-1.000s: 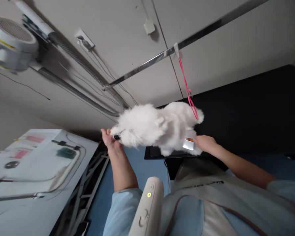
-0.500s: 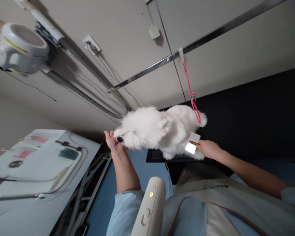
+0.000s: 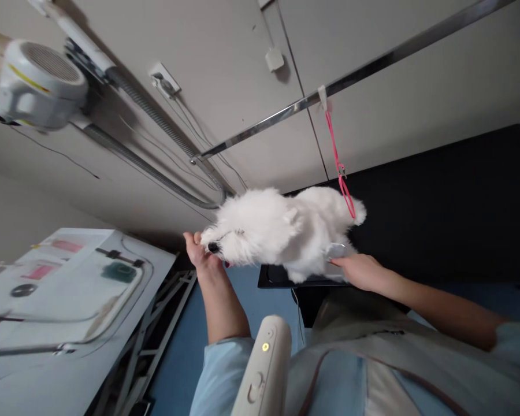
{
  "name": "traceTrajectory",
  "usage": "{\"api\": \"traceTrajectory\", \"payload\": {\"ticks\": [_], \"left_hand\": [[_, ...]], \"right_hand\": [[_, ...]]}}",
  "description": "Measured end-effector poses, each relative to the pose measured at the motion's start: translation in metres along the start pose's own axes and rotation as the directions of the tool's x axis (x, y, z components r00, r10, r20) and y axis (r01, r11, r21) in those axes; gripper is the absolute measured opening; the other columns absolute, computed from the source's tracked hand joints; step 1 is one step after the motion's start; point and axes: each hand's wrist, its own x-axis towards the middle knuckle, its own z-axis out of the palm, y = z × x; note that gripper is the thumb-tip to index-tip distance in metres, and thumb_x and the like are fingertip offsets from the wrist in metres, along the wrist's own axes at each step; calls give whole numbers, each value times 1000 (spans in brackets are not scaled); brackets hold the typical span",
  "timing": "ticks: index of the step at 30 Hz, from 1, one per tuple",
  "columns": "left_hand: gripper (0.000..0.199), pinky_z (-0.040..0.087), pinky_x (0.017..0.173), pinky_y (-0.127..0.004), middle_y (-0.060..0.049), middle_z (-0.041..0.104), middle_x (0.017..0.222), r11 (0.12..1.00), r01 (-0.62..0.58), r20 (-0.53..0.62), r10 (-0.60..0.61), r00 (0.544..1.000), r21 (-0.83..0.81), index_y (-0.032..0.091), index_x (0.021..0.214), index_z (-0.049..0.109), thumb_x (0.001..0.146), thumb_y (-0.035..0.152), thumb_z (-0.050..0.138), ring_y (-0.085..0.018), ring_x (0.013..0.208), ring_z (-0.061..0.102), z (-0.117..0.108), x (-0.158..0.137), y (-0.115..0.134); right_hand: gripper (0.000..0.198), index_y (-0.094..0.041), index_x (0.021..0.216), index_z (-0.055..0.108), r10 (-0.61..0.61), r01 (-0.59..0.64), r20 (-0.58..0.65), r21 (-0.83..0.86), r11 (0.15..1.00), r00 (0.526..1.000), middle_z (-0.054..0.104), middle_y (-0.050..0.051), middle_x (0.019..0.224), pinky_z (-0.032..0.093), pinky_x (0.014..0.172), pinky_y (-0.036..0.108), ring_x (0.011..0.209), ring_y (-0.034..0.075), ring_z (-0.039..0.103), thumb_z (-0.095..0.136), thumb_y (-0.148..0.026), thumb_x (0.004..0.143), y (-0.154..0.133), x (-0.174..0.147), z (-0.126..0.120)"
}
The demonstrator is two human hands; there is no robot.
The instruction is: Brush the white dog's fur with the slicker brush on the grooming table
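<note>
A fluffy white dog (image 3: 260, 225) stands on the black grooming table, its head towards the left. My left hand (image 3: 201, 254) is closed around the tip of the dog's muzzle from below, next to its black nose; some of the fingers are hidden behind the fur. My right hand (image 3: 360, 270) grips a slicker brush (image 3: 337, 250) by its handle. The brush's pale head is tilted against the fur of the dog's near hind side. Most of the handle is covered by my fingers.
A pink grooming loop (image 3: 345, 193) hangs from a metal bar (image 3: 294, 108) over the dog's rear. A black table (image 3: 437, 214) extends right. A white blower (image 3: 47, 86) with hoses is on the wall. At left stands a white tub (image 3: 82, 289). A pale handheld device (image 3: 264, 364) juts up in front.
The brush has turned in my right hand, from its white back facing up to a tilted angle, and my hand has dropped slightly. My left hand stays at the muzzle.
</note>
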Motion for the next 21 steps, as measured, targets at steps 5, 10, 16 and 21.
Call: {"api": "traceTrajectory", "payload": {"ticks": [5, 10, 16, 21], "left_hand": [[82, 36, 52, -22, 7, 13, 53, 1000, 23, 0, -23, 1000, -2, 20, 62, 9, 75, 79, 66, -9, 48, 28, 5, -3, 2], [78, 37, 53, -23, 6, 15, 54, 998, 63, -71, -64, 995, -17, 21, 62, 12, 79, 78, 63, -10, 49, 29, 8, -10, 3], [77, 35, 51, -23, 6, 14, 52, 997, 71, -50, -73, 996, -44, 21, 64, 11, 82, 75, 62, -10, 47, 28, 8, -13, 5], [80, 37, 52, -23, 6, 15, 51, 998, 41, -29, -42, 999, -47, 21, 62, 10, 78, 81, 61, -10, 47, 31, 7, -11, 5]], "right_hand": [[56, -34, 156, 43, -67, 75, -219, 28, 997, 973, 75, 9, 119, 51, 83, 33, 103, 27, 72, 34, -23, 101, -42, 29, -21], [56, -32, 155, 44, 97, -100, -79, -39, 994, 992, 77, 13, 108, 51, 77, 36, 95, 30, 74, 34, -22, 100, -8, 18, 7], [58, -27, 146, 55, 76, -79, -45, -59, 995, 996, 78, 13, 104, 50, 77, 34, 94, 29, 74, 41, -12, 92, -23, 5, -17], [59, -34, 156, 41, -29, 24, -221, -23, 999, 975, 75, 9, 119, 50, 83, 32, 103, 27, 72, 36, -20, 100, -44, 29, -14]]}}
